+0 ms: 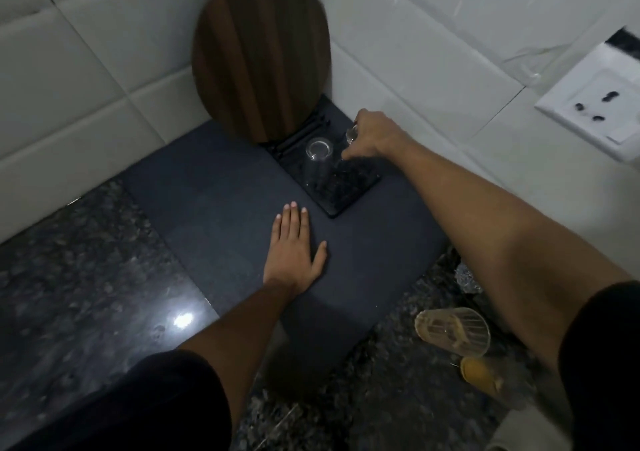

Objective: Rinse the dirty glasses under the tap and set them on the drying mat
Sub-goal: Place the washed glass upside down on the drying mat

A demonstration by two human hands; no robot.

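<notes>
Hands first, seen from the head camera. The left hand (294, 243) lies flat on the dark drying mat (221, 208), near the middle of it, with its fingers straight and close together. It holds nothing. The right hand (372, 137) reaches far out to the back corner of the counter. Its fingers curl down around a clear glass (350, 135) and grip it from the top. That glass is over a small black tray (349, 194) that sits at the back right part of the mat, close to the wall.

Another clear glass (318, 160) stands on the same black tray, just beside the one in the hand. They are near each other, but I cannot tell if they touch.

A round brown wooden board (259, 56) leans up in the corner of the tiled walls, behind the tray.

The mat lies on a dark speckled stone counter (69, 277). At the front right of the counter, off the mat, a ribbed glass (453, 329) with yellowish stains lies tipped on its side. Just in front of it is a glass with orange in it (479, 376), partly hidden by the right arm.

A white wall socket (595, 108) is on the right wall.
</notes>
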